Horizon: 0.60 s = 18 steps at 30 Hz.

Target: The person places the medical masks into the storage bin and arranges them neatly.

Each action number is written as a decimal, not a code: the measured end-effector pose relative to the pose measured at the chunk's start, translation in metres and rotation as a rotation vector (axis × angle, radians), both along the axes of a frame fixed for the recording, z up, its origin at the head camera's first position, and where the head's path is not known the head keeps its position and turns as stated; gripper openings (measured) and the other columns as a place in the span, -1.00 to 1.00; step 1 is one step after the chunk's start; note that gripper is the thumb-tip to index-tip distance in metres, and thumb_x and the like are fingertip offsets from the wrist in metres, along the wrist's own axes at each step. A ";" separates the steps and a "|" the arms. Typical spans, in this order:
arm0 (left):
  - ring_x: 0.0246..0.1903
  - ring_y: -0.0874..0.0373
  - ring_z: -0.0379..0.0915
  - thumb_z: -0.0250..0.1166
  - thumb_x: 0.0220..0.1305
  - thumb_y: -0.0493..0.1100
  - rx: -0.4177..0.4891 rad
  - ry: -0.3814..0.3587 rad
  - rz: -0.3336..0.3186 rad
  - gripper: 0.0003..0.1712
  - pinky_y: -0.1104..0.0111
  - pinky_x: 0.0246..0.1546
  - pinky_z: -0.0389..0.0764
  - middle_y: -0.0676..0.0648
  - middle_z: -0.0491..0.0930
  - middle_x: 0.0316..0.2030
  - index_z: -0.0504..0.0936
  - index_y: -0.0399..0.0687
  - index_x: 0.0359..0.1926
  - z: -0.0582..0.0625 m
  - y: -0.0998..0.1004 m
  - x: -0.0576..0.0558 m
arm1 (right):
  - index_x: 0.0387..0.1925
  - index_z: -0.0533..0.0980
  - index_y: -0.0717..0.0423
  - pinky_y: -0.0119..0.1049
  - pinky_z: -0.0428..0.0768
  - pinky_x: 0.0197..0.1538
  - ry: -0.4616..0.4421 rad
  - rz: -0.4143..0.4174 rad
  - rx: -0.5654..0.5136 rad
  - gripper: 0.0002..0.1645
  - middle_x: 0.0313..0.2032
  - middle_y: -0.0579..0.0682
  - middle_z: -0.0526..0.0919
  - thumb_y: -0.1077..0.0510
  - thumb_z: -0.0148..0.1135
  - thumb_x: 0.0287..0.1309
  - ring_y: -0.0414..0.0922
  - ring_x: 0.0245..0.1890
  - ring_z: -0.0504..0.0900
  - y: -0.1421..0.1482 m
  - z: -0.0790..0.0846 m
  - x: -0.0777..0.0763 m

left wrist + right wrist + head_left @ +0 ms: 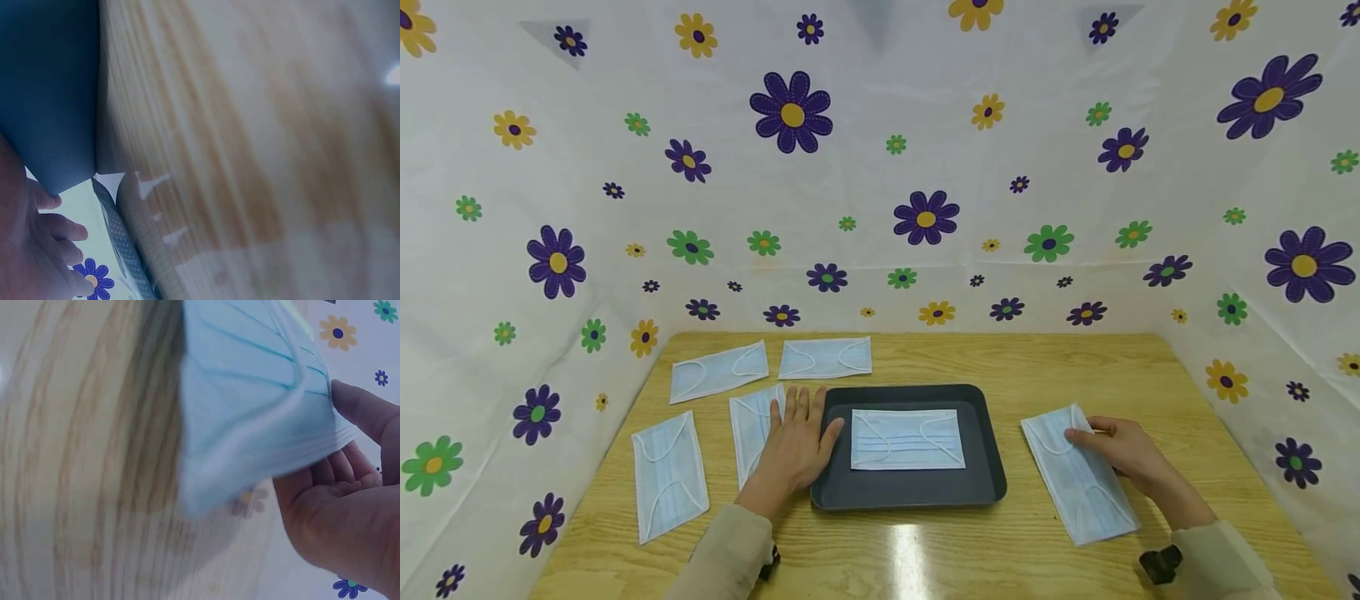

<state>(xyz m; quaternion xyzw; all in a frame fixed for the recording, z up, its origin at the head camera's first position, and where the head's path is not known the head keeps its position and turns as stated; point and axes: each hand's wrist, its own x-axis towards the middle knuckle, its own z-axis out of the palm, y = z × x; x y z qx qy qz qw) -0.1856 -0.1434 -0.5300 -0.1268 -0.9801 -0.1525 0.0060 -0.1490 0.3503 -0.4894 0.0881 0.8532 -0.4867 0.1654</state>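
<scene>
My right hand pinches a pale blue face mask between thumb and fingers, right of the tray. In the right wrist view this mask hangs tilted over the wood, thumb on one face and fingers behind. A second face mask lies flat in the dark grey tray, ear loops upward. My left hand is spread with fingers straight at the tray's left edge, overlapping another face mask and hiding part of it. In the left wrist view the tray stands close beside the fingers.
More face masks lie left on the wooden table: one mask at the front left, another mask behind it, and a third mask behind the tray. A flower-printed white cloth walls in the back and sides.
</scene>
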 end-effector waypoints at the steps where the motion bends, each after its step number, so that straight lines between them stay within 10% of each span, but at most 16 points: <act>1: 0.65 -0.38 -0.14 -0.16 0.68 0.28 -0.002 -0.002 0.001 -0.15 -0.36 0.58 -0.17 -0.45 0.09 0.60 0.07 -0.18 0.67 0.000 0.000 0.000 | 0.41 0.35 0.54 -0.16 0.77 -0.14 0.003 0.003 -0.001 -0.19 -0.08 0.13 0.76 -0.06 0.26 0.49 -0.14 -0.20 0.74 0.000 0.000 0.000; 18: 0.63 -0.41 -0.09 -0.13 0.67 0.28 -0.003 0.017 0.000 -0.15 -0.38 0.56 -0.11 -0.46 0.14 0.58 0.11 -0.21 0.65 0.000 0.000 0.001 | 0.28 0.32 0.51 -0.23 0.75 -0.20 0.007 0.019 -0.114 -0.42 -0.16 -0.02 0.68 0.19 0.21 0.43 -0.21 -0.24 0.68 -0.002 0.009 -0.006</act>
